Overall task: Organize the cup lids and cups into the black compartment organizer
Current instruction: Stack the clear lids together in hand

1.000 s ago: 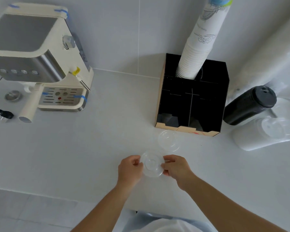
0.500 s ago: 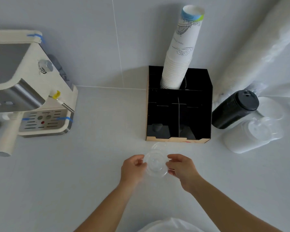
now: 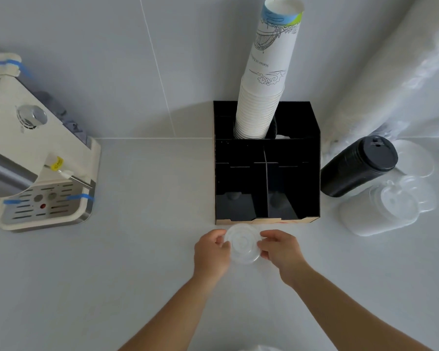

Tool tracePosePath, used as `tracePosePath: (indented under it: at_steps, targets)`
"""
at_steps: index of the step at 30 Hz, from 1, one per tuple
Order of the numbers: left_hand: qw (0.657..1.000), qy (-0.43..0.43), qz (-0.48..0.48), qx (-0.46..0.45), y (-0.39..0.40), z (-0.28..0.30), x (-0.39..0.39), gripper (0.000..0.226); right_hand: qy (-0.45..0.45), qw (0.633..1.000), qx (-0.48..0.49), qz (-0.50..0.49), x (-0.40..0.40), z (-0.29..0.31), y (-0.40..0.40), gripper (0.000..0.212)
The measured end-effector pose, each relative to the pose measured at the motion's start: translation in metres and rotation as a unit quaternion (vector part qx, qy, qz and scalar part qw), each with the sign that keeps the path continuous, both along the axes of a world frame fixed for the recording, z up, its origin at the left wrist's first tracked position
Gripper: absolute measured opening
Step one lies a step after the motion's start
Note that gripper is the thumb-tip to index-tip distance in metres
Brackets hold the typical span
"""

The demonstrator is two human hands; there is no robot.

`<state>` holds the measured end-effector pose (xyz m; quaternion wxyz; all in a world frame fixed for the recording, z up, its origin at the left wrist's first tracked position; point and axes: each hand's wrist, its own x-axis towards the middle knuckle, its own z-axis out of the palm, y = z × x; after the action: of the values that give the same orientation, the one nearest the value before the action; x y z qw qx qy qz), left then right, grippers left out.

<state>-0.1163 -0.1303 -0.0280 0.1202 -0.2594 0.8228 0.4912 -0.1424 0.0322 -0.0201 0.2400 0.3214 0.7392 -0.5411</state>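
A clear plastic lid (image 3: pixel 243 243) is held between my left hand (image 3: pixel 211 252) and my right hand (image 3: pixel 280 250), each pinching one edge, just in front of the black compartment organizer (image 3: pixel 312 173). A tall stack of white paper cups (image 3: pixel 264 79) stands in the organizer's rear compartment. The two front compartments look dark and their contents cannot be made out. To the right lie a sleeve of black lids (image 3: pixel 357 165) and a sleeve of clear lids (image 3: pixel 385 211), both on their sides.
An espresso machine (image 3: pixel 36 158) with blue tape strips occupies the left of the white counter (image 3: pixel 137 249). A tiled wall runs behind. A crumpled clear plastic sheet (image 3: pixel 390 72) hangs at the right. Flat white lids (image 3: pixel 416 160) lie behind the black sleeve.
Both hands carried the clear lid forward toward the organizer's front edge. The second clear lid that lay on the counter before the organizer is now covered by the held lid.
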Motion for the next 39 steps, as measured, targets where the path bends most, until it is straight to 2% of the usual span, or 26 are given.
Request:
tracePosePath:
  at_steps: [6,10,13,23,27,31,34,39]
  targets:
    - [0.999,-0.014,-0.022,-0.033,0.001,-0.007,-0.006,0.026,-0.004,0.996,0.064,0.054,-0.004,-0.007,0.0,0.028]
    - [0.999,-0.015,-0.031,-0.022,0.001,-0.005,-0.009,0.024,-0.008,0.995,0.077,0.063,-0.007,-0.007,-0.001,0.025]
    - [0.999,-0.017,-0.033,-0.006,0.0,-0.004,-0.011,0.02,-0.018,0.995,0.072,0.061,-0.01,-0.007,-0.001,0.017]
    - [0.996,-0.066,0.019,0.048,-0.004,0.005,0.007,0.008,-0.013,0.998,0.027,0.056,0.003,0.002,-0.001,0.014]
    - [0.996,-0.042,0.016,0.082,-0.006,0.012,0.017,0.021,0.0,0.999,-0.011,0.038,0.011,0.012,0.005,0.017]
    - [0.991,-0.029,0.051,0.124,-0.007,0.029,0.019,0.029,0.039,0.997,0.001,0.06,0.011,0.026,0.01,0.02]
    - [0.986,0.0,0.077,0.149,-0.004,0.04,0.018,0.027,0.083,0.994,0.009,0.067,0.002,0.044,0.011,0.016]
    - [0.971,0.053,0.132,0.191,-0.001,0.054,0.007,0.018,0.142,0.977,0.064,0.147,-0.028,0.067,0.007,0.018]
